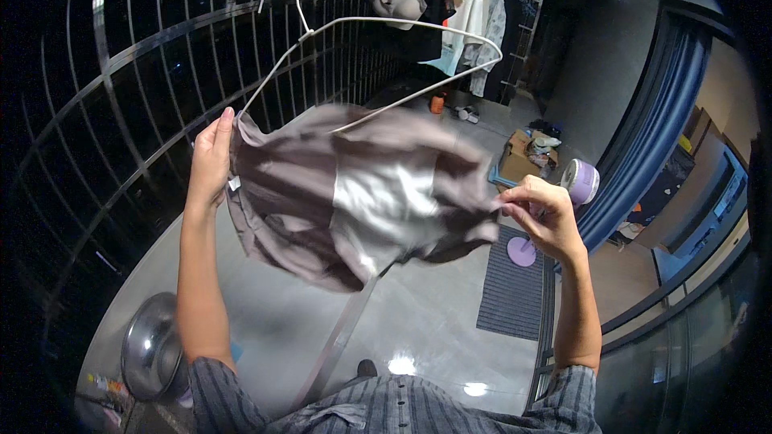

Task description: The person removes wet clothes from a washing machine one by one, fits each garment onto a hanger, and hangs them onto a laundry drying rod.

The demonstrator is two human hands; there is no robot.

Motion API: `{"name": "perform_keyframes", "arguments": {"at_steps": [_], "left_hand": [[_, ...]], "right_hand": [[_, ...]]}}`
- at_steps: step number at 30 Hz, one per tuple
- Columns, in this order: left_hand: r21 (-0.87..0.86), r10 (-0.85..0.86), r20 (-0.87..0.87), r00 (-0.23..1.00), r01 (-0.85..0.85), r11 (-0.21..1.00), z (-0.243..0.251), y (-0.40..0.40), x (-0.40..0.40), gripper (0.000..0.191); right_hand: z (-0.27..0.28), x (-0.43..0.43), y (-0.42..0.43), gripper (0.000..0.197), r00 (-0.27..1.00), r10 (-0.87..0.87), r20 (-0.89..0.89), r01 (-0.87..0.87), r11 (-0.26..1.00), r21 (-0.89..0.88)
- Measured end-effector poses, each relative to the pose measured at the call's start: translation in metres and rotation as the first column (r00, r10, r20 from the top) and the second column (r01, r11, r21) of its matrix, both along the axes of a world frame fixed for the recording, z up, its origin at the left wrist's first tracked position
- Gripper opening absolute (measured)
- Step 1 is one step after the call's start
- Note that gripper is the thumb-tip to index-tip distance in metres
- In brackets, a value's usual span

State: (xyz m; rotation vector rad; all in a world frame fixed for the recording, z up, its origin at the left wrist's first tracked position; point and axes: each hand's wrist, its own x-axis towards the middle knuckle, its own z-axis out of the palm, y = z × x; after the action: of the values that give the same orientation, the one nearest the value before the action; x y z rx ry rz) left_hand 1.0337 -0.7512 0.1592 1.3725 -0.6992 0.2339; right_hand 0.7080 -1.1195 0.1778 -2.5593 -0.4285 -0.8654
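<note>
A mauve-grey cloth garment [283,181] with a shiny white panel [386,193] is stretched between my two hands, blurred by motion. My left hand [211,154] grips its left edge, thumb up, close to a small white tag [234,183]. With thumb and fingertips, my right hand [540,211] pinches the opposite edge. A white clothes hanger [416,22] runs partly inside the cloth; its left end reaches my left hand, while the hook and right shoulder stick out above. How far the hanger goes into the garment is hidden.
Metal railing bars [129,72] curve along the left. Hung clothes [464,12] fill a rack at the back. A cardboard box [520,154], a purple-and-white cylindrical object [580,181], a ribbed mat [509,289] and a blue curtain [657,126] are on the right. A metal basin [151,343] stands lower left.
</note>
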Motion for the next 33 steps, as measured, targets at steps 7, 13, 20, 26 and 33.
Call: {"name": "perform_keyframes", "arguments": {"at_steps": [7,13,20,26,33], "left_hand": [[0.137,-0.044,0.125,0.991,0.027,0.99,0.024,-0.11,0.026,0.039],[0.404,-0.272,0.133,0.953,0.199,0.893,0.045,-0.19,0.018,0.042],[0.46,-0.243,0.219,0.945,0.12,0.88,0.053,-0.253,0.009,0.029],[0.528,-0.304,0.193,0.933,0.163,0.833,0.051,-0.305,0.011,0.02],[0.153,0.007,0.409,0.912,-0.076,0.985,0.03,-0.366,0.042,0.025]], "right_hand": [[-0.035,0.072,-0.06,0.014,0.991,-0.135,0.012,0.099,0.78,0.618],[-0.046,0.12,-0.09,0.05,0.91,-0.313,0.274,0.058,0.748,0.661],[-0.036,0.104,-0.191,0.101,0.659,0.741,0.128,-0.171,-0.018,0.985],[-0.011,0.088,-0.265,0.097,0.399,0.902,-0.167,-0.253,0.283,0.925],[-0.023,0.081,-0.261,0.068,0.446,0.827,-0.342,0.136,0.315,0.939]]}}
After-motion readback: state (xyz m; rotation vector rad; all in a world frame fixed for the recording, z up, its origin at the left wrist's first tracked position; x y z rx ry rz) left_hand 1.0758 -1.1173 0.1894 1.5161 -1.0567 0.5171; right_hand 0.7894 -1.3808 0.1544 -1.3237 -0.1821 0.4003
